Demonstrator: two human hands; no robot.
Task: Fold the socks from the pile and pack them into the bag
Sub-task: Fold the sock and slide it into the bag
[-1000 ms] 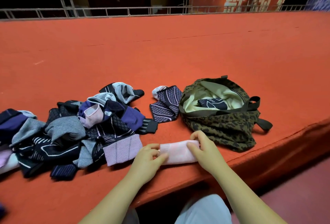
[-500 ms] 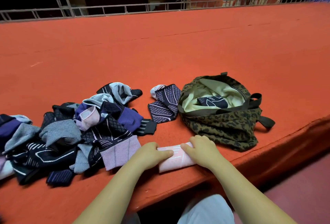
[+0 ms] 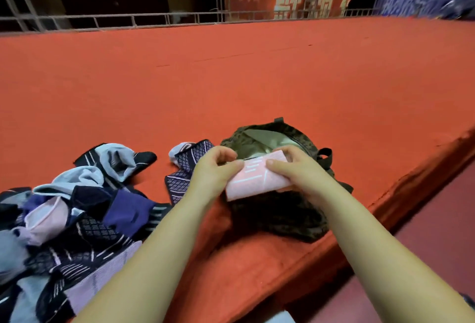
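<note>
I see both hands — left hand (image 3: pixel 214 168), right hand (image 3: pixel 295 168) — pinching the folded pink sock (image 3: pixel 254 180) mid-frame. It hangs over the open bag (image 3: pixel 282 217). The sock pile (image 3: pixel 77 217) sits lower left.

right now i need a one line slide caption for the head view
Both hands, left hand and right hand, hold a folded pink sock over the open camouflage bag, sock pile alongside.

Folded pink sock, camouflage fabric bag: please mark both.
Folded pink sock (image 3: pixel 253 181): head view, middle of its striped face.
Camouflage fabric bag (image 3: pixel 280 216): head view, dark front wall below the sock.
</note>
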